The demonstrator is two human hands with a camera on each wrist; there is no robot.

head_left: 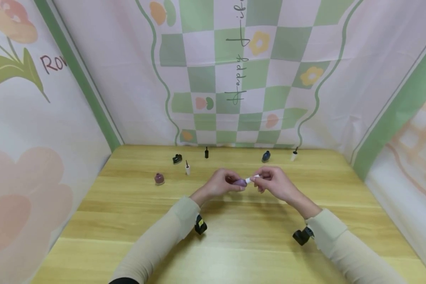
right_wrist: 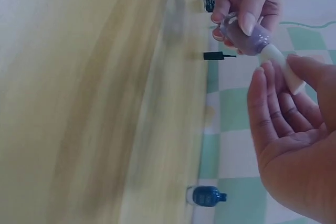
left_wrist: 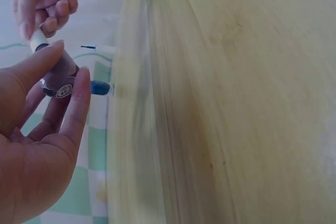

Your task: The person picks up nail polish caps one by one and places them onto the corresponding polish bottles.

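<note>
My left hand [head_left: 223,182] holds a small purple nail polish bottle [right_wrist: 245,36] by its body, between thumb and fingers, above the table. A white cap [right_wrist: 282,67] sits at the bottle's neck, and my right hand [head_left: 275,182] pinches it between thumb and fingers. The bottle lies tilted sideways, its neck toward the right hand. In the left wrist view a round label shows on the base of the bottle [left_wrist: 60,80]. Behind the right hand, a dark blue nail polish bottle [head_left: 266,156] stands uncapped near the back edge.
On the wooden table [head_left: 216,244] at left are a mauve uncapped bottle [head_left: 159,179], a black bottle [head_left: 177,159], a white brush cap [head_left: 187,170] and a black brush cap [head_left: 206,154], brushes up. Another white brush cap [head_left: 293,156] stands back right. A patterned curtain [head_left: 230,79] hangs behind.
</note>
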